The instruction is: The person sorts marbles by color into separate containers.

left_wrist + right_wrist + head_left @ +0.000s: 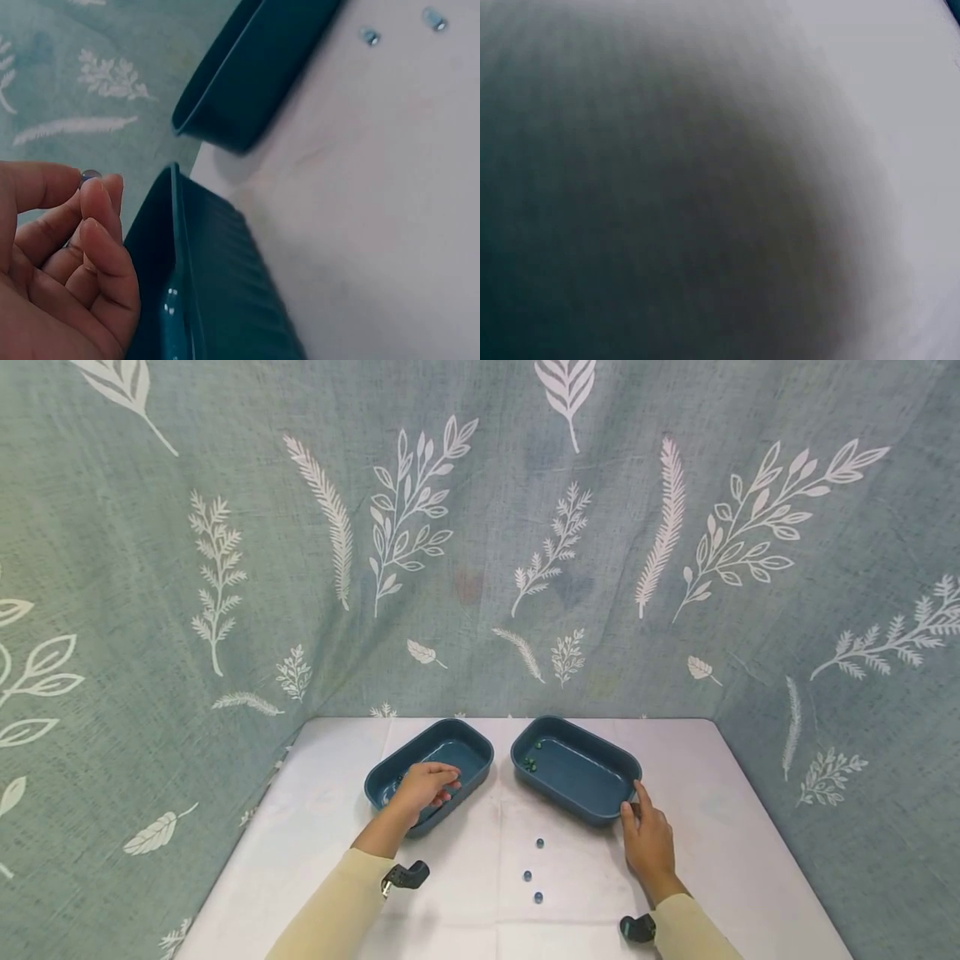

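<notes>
My left hand [426,787] is over the left blue tray [480,768], its thumb and fingertips pinching a small glass marble [91,175] above the rim. The hand hides part of this tray; a few dark marbles [400,778] show faintly inside it. At the near right corner of the right blue tray [581,772], my right hand [649,839] touches the rim with thumb and forefinger fairly straight. Several green marbles [530,765] lie at that tray's left end. The right wrist view is mostly a dark blur and does not show the fingers.
Three bluish glass marbles lie loose on the white-covered table [465,902] in front of the trays: one far [540,842], one middle [527,876], one near [538,897]. A leaf-patterned cloth [480,677] hangs behind and at both sides.
</notes>
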Motion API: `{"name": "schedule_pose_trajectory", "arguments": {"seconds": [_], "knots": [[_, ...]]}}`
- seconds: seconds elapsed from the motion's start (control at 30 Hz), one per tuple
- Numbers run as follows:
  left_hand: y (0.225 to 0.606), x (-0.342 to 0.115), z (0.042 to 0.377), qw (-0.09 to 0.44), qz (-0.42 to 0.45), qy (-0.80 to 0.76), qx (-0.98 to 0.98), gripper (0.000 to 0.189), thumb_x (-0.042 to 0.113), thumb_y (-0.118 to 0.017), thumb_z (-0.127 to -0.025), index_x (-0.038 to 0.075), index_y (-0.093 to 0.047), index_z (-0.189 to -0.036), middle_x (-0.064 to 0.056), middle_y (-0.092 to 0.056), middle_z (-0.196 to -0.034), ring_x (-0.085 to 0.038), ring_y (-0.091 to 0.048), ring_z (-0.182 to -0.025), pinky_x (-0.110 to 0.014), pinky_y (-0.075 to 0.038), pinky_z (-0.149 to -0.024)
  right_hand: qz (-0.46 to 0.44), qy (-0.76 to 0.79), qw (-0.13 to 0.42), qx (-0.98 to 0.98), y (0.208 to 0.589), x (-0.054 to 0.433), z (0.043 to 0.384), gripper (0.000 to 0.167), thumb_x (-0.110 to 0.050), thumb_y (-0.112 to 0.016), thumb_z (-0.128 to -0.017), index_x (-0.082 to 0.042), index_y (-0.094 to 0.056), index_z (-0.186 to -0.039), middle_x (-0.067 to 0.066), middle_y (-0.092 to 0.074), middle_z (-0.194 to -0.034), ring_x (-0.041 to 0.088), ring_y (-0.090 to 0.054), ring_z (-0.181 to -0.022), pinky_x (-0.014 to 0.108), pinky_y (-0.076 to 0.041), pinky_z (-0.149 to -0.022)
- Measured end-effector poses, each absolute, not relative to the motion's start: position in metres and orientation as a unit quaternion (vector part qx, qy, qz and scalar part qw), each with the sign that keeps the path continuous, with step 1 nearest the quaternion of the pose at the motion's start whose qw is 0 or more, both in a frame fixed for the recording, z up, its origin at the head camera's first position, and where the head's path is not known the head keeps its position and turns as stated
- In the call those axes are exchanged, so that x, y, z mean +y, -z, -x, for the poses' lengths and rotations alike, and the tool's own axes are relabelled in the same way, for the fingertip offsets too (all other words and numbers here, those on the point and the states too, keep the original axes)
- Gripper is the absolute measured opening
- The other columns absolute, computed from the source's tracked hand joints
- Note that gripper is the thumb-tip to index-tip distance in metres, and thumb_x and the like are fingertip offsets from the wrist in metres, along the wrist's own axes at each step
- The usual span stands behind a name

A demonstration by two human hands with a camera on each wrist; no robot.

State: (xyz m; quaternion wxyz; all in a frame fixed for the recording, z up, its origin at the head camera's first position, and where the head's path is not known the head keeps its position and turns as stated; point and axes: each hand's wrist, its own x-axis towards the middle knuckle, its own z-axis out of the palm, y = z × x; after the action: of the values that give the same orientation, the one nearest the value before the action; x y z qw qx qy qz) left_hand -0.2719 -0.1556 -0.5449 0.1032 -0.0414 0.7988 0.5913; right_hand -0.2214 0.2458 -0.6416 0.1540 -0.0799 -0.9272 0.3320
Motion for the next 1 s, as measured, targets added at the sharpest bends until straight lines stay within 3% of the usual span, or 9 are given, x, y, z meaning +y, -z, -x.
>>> {"name": "schedule_pose_trajectory", "arguments": {"seconds": [0.27, 1.0], "knots": [[0.546, -0.159, 0.286, 0.104, 0.063, -0.588, 0.799, 0.029, 0.017, -0.061, -0.096, -0.001, -0.067, -0.117, -0.005, -0.071, -0.091, -0.014, -0.061, -0.065, -0.024, -0.047, -0.056, 0.079, -0.332, 0.160, -0.926, 0.644, 0.246, 0.223, 0.057, -0.044, -0.036, -0.105, -0.017, -0.028, -0.154, 0.020, -0.060, -0.126, 0.042, -0.047, -0.122, 0.060, -0.032, -0.102], [0.565, -0.169, 0.313, 0.118, 0.129, -0.562, 0.809, 0.024, 0.018, -0.062, -0.093, -0.002, -0.071, -0.102, -0.008, -0.071, -0.084, -0.010, -0.056, -0.058, -0.022, -0.043, -0.051, 0.068, -0.338, 0.160, -0.925, 0.643, 0.247, 0.221, 0.058, -0.047, -0.034, -0.104, -0.017, -0.027, -0.154, 0.020, -0.060, -0.125, 0.041, -0.046, -0.122, 0.058, -0.031, -0.103]]}}
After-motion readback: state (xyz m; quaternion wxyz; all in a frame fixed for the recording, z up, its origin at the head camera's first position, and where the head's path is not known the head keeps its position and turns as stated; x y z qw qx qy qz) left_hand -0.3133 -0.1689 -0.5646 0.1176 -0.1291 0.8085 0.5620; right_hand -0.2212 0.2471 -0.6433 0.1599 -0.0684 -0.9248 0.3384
